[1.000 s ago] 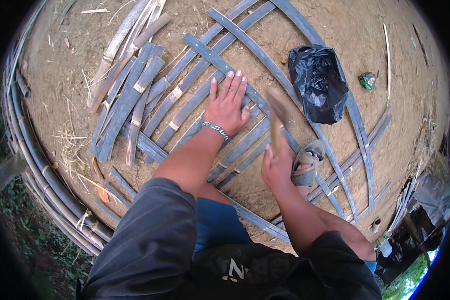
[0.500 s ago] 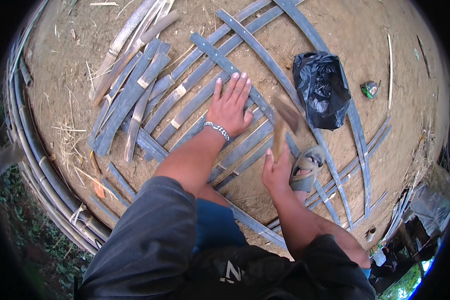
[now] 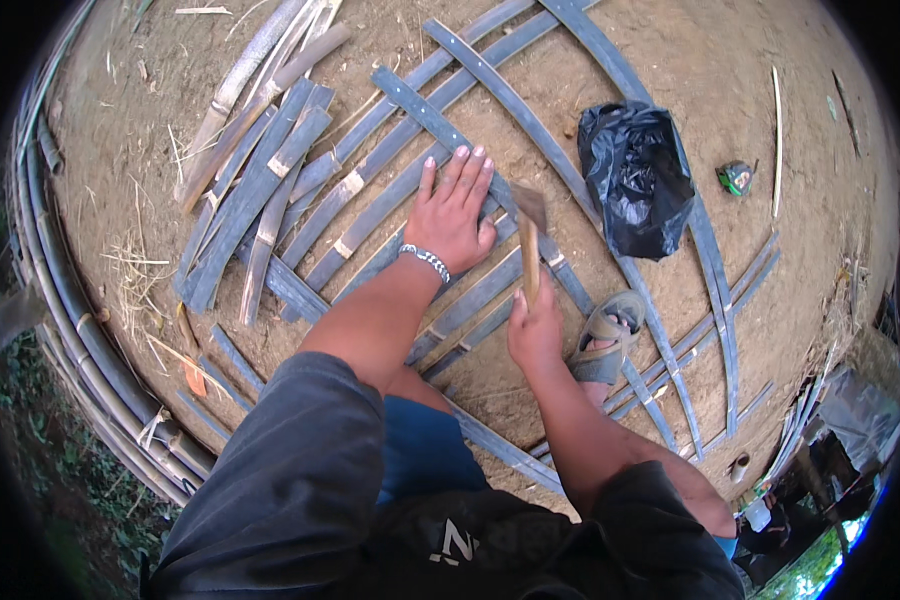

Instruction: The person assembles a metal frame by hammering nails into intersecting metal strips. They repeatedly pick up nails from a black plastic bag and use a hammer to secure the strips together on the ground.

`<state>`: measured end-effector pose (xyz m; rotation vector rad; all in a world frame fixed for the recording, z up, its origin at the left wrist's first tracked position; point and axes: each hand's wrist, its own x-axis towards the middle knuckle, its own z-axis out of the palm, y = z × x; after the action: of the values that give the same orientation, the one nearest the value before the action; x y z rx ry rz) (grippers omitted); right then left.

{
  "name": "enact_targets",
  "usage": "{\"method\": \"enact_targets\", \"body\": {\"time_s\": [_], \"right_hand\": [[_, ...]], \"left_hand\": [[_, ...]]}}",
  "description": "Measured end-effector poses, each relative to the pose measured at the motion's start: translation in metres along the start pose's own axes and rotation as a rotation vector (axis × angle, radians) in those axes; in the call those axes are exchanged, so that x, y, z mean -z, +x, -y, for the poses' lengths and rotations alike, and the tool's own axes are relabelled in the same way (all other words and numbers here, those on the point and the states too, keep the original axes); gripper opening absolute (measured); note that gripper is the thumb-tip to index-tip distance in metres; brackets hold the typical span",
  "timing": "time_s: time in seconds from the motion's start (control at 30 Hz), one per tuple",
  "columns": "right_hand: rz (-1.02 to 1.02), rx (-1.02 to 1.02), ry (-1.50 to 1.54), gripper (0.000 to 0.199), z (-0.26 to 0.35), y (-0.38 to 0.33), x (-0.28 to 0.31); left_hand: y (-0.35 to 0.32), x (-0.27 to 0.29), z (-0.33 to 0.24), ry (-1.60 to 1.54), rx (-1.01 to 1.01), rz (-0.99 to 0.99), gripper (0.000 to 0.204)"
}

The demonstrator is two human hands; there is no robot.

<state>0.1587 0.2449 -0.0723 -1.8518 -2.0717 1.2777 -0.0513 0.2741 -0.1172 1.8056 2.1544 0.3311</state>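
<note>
As we look down through the head view, the bamboo lattice (image 3: 472, 300) lies beneath our left hand (image 3: 452, 222), whose fingers stretch flat and slightly apart, tips at the crosswise slat (image 3: 419, 108), thumb spread outward. Our right hand (image 3: 537, 328) has its fingers clamped around the hatchet (image 3: 529, 258) by its wooden handle; whether its head touches the lattice, we cannot tell.

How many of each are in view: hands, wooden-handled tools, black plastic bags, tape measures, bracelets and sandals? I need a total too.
Hands (left hand, right hand): 2
Wooden-handled tool: 1
Black plastic bag: 1
Tape measure: 1
Bracelet: 1
Sandal: 1
Total: 7
</note>
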Motion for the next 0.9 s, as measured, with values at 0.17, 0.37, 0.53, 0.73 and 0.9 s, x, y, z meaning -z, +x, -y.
{"method": "enact_targets", "body": {"time_s": [0.17, 0.37, 0.53, 0.73, 0.9], "right_hand": [[-0.156, 0.332, -0.020, 0.050, -0.032, -0.014, -0.003], [-0.150, 0.253, 0.236, 0.050, -0.009, -0.009, 0.008], [0.024, -0.033, -0.041, 0.051, -0.001, 0.007, 0.008], [-0.035, 0.117, -0.115, 0.044, -0.002, 0.012, 0.016], [-0.129, 0.020, 0.127, 0.043, -0.003, -0.001, 0.007]], "left_hand": [[0.000, 0.000, -0.004, -0.014, -0.012, -0.003, 0.080], [0.000, 0.001, -0.003, -0.026, -0.020, -0.024, 0.080], [0.000, 0.001, -0.002, -0.016, -0.011, -0.031, 0.079], [-0.005, 0.001, -0.004, -0.013, -0.015, -0.004, 0.080], [0.003, 0.003, -0.001, 0.013, -0.023, -0.015, 0.080]]}}
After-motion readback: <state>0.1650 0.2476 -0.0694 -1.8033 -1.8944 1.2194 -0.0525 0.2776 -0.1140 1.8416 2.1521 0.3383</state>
